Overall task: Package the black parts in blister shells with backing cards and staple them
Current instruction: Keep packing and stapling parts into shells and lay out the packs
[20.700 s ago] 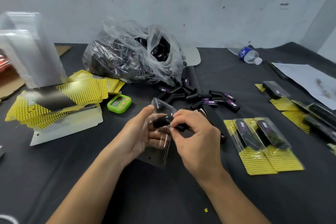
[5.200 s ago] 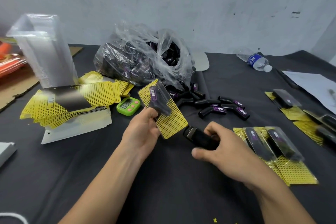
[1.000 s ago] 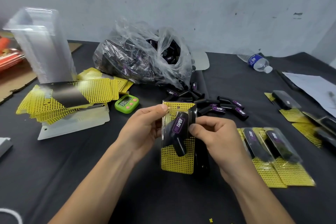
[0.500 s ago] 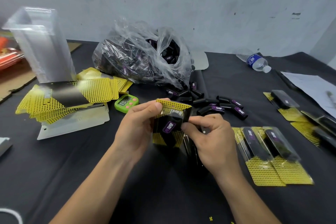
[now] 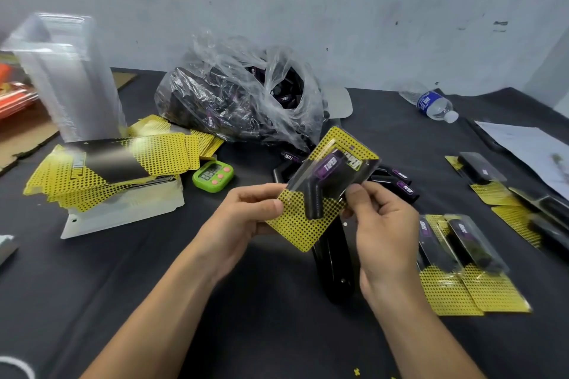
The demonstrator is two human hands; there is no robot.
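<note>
A yellow dotted backing card [image 5: 295, 229], with a clear blister shell [image 5: 303, 177] and a bent black part [image 5: 318, 197] on its face, is being held tilted above the table [image 5: 215, 317], near the middle. Its left edge is being pinched by the left hand [image 5: 246, 214] and its right edge by the right hand [image 5: 383, 234], fingers curled on the pack. A black stapler [image 5: 335, 268] is lying just beneath, partly being hidden by the card and the right hand.

Loose black parts [image 5: 401, 184] are being screened behind the held card, and farther off a plastic bag [image 5: 240, 95] of them is slumping. To the left, a green timer [image 5: 213, 176], a spread pile of cards [image 5: 123, 163] and a tall stack of clear shells [image 5: 70, 80] are standing. At the near right, 2 filled packs [image 5: 462, 271] are lying side by side; more packs [image 5: 492, 184], a paper sheet [image 5: 523, 144] and a water bottle [image 5: 434, 103] are lying farther right.
</note>
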